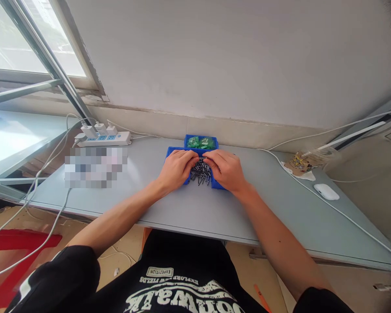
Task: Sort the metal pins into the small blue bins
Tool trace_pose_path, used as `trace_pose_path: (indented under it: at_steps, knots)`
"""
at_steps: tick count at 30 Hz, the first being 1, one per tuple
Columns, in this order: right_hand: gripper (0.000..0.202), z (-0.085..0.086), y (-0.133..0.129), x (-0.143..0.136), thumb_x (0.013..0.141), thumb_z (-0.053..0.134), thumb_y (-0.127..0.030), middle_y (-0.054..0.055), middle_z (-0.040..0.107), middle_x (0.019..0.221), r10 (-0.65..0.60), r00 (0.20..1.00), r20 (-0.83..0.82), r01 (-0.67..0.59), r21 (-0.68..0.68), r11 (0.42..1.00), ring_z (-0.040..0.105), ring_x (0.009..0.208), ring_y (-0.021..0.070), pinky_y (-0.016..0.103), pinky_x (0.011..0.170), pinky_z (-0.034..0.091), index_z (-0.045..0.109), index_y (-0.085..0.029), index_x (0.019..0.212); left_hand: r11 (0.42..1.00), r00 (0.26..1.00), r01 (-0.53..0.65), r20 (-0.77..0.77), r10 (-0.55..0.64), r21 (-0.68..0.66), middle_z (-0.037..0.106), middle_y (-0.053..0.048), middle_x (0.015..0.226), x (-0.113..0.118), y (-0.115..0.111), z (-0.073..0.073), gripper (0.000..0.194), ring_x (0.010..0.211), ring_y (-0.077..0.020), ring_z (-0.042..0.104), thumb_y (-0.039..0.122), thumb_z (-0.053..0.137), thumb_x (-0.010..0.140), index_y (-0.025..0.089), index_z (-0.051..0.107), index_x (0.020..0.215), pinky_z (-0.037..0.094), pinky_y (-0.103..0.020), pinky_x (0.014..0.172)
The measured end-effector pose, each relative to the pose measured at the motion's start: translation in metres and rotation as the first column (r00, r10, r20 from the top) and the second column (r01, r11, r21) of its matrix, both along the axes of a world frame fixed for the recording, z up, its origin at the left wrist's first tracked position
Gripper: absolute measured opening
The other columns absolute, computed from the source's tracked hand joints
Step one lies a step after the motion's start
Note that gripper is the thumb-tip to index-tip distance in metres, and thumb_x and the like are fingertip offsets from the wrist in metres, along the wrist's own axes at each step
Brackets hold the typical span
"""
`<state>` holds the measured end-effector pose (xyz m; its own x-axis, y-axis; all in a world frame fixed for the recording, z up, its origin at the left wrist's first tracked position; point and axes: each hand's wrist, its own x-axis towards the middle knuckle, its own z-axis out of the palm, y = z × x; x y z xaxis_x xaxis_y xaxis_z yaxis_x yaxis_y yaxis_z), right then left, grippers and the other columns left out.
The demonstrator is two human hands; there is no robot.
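Note:
Several small dark metal pins (200, 173) lie in a heap between my hands, among blue bins. My left hand (178, 168) is closed at the heap's left side, thumb and fingers pinched at a small metal piece. On the right, my right hand (226, 168) pinches toward the same spot, its fingertips at the other end of that thin piece. The hands hide much of the blue bins (220, 186). Behind them stands a smaller blue bin (185, 141) holding green packets (200, 142).
A white power strip (114, 138) with plugged chargers sits at the back left, a blurred object in front. At the right are a cup (301, 163) with a brown sleeve, a white earphone case (326, 191) and a cable along the grey table (182, 213).

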<state>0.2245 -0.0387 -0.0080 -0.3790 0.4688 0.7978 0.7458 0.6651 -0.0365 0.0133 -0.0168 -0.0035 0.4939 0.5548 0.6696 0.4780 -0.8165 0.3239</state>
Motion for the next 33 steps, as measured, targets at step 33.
trace_pose_path:
  at_steps: [33]
  knots:
    - [0.021, 0.0017, 0.0003, -0.0010, 0.109, 0.044, -0.032, 0.005, 0.072, 0.091, 0.012, 0.999, 0.029, -0.010, -0.066, 0.998, 0.068, 0.082, 0.0201, 0.032, 0.075, 0.050, 0.061, -0.023, 0.100, 1.000, 0.999, 0.016, -0.043, -0.017, -0.023, 0.074, -0.002, 0.091, -0.0003, 0.0014, -0.0014, 0.028, 0.089, -0.0185, 0.069, 0.033, 0.040, 0.110, 0.021, 0.063, 0.100, 0.046, -0.034, 0.091]
